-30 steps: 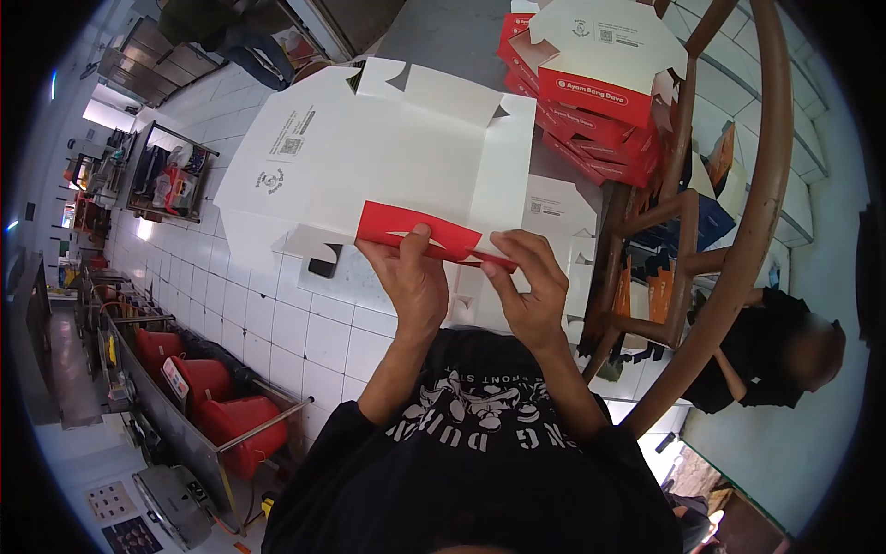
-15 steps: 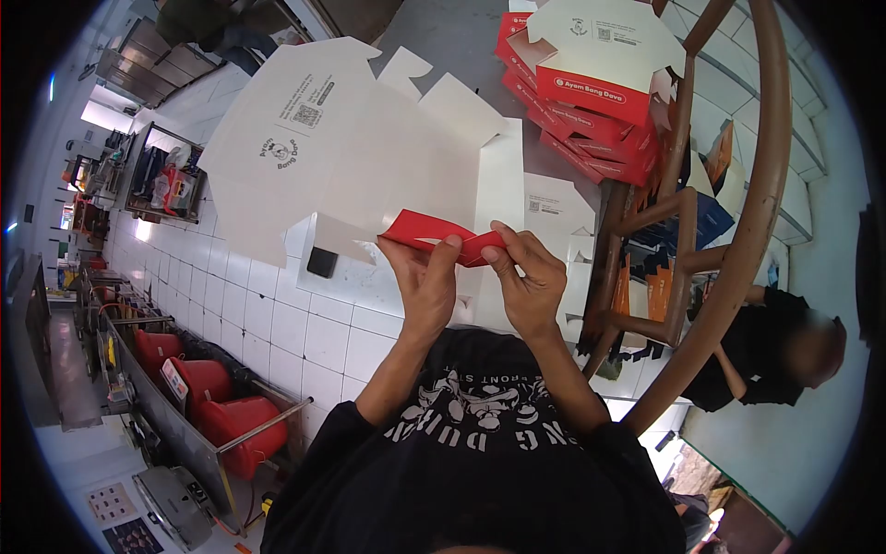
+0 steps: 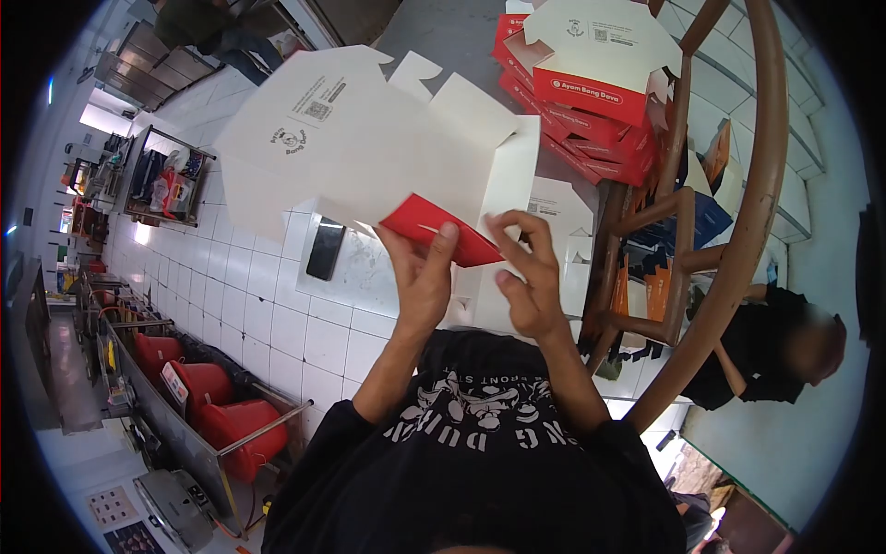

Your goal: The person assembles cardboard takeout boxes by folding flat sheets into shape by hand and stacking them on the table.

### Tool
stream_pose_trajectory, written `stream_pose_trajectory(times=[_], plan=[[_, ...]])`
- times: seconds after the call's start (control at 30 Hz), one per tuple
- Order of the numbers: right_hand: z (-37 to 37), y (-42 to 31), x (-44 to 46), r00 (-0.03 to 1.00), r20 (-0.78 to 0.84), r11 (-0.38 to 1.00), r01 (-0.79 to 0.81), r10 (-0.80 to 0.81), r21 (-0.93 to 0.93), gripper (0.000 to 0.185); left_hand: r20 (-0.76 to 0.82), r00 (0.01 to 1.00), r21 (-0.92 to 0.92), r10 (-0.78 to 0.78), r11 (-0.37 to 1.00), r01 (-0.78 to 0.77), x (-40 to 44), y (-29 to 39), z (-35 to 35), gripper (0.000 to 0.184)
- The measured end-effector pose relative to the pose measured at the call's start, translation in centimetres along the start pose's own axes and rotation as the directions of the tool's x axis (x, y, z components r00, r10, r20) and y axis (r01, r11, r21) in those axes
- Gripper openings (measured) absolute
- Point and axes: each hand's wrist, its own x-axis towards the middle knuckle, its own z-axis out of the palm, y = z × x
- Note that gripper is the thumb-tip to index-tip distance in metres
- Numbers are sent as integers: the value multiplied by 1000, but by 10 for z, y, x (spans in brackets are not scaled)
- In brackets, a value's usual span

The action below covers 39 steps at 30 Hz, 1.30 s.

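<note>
A partly folded cardboard food box (image 3: pixel 369 148), white inside with a printed logo and QR code, is held up in front of me. Its near side panel (image 3: pixel 457 242) is red and tilts down to the right. My left hand (image 3: pixel 425 282) grips this panel, thumb on the red face and fingers behind it. At the panel's right end is my right hand (image 3: pixel 531 277), thumb and fingers apart. Its index fingertip is at the box edge; whether it touches is unclear. Beneath the box, a flat white box blank (image 3: pixel 558 208) lies to the right.
A stack of red boxes (image 3: pixel 591 115) stands at the far right beside a brown railing (image 3: pixel 761 185). A black phone (image 3: pixel 325 247) lies on the metal tabletop (image 3: pixel 365 277). One person (image 3: pixel 766 346) is at the right, another (image 3: pixel 217 37) at the far left. Red tubs (image 3: pixel 240 429) stand lower left.
My right thumb and fingers have let go of the red panel and spread apart. The box has shifted slightly right, and its red panel slants more. More of the phone shows.
</note>
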Motion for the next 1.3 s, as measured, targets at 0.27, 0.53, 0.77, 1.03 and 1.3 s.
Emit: stream_pose_trajectory(times=[0.27, 0.53, 0.77, 1.03, 1.3], plan=[[-35, 23, 0, 999, 31, 827, -5, 28, -562, 42, 114, 993, -128, -36, 991, 50, 18, 13, -20, 81], [-35, -30, 12, 906, 321, 558, -424, 277, 713, 65, 418, 907, 335, 50, 920, -205, -5, -8, 1, 64], [-27, -30, 7, 889, 274, 529, -442, 367, 724, 75, 497, 838, 404, 226, 794, -454, -3, 4, 5, 39], [-15, -23, 2, 941, 128, 397, -253, 314, 882, 47, 447, 830, 395, 335, 758, -519, -11, -3, 5, 22], [-16, -24, -3, 904, 158, 653, -400, 398, 643, 27, 398, 848, 345, 351, 799, -492, -6, -7, 1, 29]])
